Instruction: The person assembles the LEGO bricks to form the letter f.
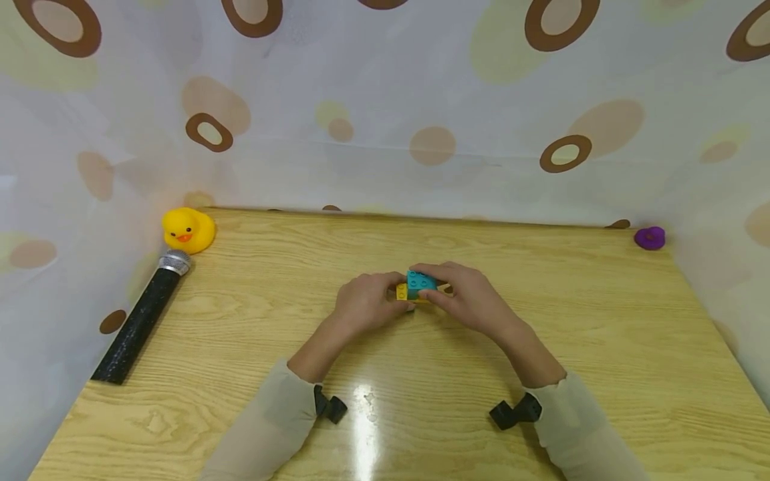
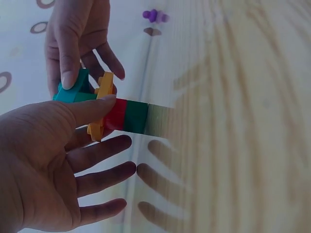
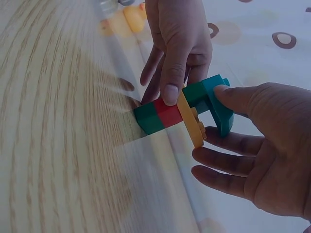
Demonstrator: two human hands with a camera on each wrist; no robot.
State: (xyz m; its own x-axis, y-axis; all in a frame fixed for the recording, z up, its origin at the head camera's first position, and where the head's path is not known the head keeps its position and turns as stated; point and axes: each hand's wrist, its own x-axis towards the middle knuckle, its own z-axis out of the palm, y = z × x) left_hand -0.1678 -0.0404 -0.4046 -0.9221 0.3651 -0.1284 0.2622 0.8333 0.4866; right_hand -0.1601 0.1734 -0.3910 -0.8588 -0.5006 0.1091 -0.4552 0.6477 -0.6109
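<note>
A small stack of toy building bricks stands upright on the table between both hands. From the bottom it has a green brick (image 3: 148,119), a red brick (image 3: 167,114), a flat yellow plate (image 3: 189,119), another green brick (image 3: 195,94) and a teal sloped brick (image 3: 220,109) on top. My left hand (image 1: 365,302) pinches the lower part around the red brick, its thumb on the red side and its other fingers spread. On the far side, my right hand (image 1: 472,297) grips the teal brick between thumb and fingers.
A yellow rubber duck (image 1: 192,230) sits at the table's back left corner. Against it leans the silver head of a black microphone (image 1: 141,321). At the back right lies a small purple object (image 1: 650,238). Patterned cloth (image 1: 373,174) walls in the wooden table (image 1: 265,254).
</note>
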